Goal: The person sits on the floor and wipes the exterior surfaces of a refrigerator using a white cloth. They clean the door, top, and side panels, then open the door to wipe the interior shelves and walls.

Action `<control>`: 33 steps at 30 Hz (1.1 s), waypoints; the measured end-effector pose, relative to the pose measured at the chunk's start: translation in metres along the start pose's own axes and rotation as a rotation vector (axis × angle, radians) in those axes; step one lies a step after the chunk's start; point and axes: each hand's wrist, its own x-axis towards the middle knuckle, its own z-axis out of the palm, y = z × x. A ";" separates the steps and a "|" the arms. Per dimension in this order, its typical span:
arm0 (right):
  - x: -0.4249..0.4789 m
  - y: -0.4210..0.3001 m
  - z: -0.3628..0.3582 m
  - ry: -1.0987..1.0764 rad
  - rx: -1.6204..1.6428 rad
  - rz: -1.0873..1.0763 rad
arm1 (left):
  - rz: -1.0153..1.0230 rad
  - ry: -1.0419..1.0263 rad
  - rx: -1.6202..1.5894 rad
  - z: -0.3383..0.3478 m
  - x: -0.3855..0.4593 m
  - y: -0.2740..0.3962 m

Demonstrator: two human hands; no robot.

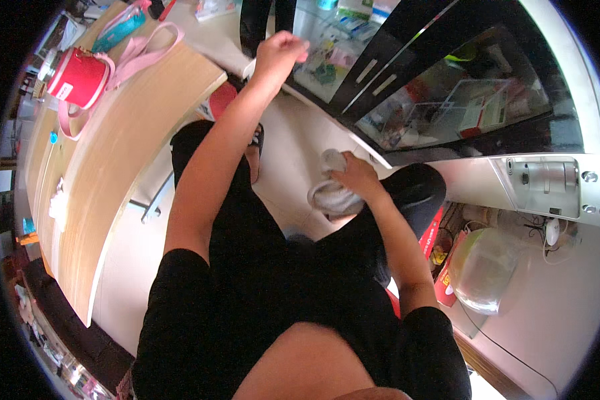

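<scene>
My left hand (pixel 281 49) is raised at the left side of a black-framed glass cabinet (pixel 345 95). Its fingers are curled; whether they touch the door frame or pinch something small is unclear. Low between my knees, my right hand (pixel 359 176) has its fingers around a whitish round object (pixel 333 161), perhaps a cup or lid. Just below that hand is a grey-white rounded thing (pixel 332 197) with a raised rim, blurred, and its kind cannot be told. Boxes and packets (pixel 350 30) show through the cabinet glass.
To the left runs a pale wooden tabletop (pixel 130 115), bearing a red round bag (pixel 82 77) with a pink strap. A clear plastic container (pixel 485 270) and a red box (pixel 447 285) stand at the right. The cabinet's lower edge is close to my right knee (pixel 420 187).
</scene>
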 end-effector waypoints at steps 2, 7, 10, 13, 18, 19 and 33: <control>0.003 -0.003 -0.003 -0.052 0.054 0.088 | 0.024 -0.015 0.008 -0.007 -0.003 0.001; 0.024 0.004 0.014 0.066 0.283 0.148 | -0.047 -0.007 -0.127 -0.026 0.014 -0.025; 0.035 0.025 0.042 0.022 1.075 0.354 | 0.035 0.033 -0.172 -0.016 0.017 -0.033; 0.045 0.008 0.040 0.032 1.616 0.469 | -0.040 0.005 -0.130 -0.009 0.011 -0.022; 0.041 -0.026 -0.006 0.238 1.889 0.374 | -0.112 -0.532 0.592 0.011 -0.014 -0.004; 0.040 -0.034 -0.018 0.244 1.934 0.278 | -0.161 -0.654 0.654 0.015 -0.023 0.000; 0.058 -0.075 -0.096 0.737 1.115 -0.183 | -0.198 -0.133 0.128 0.040 -0.010 0.003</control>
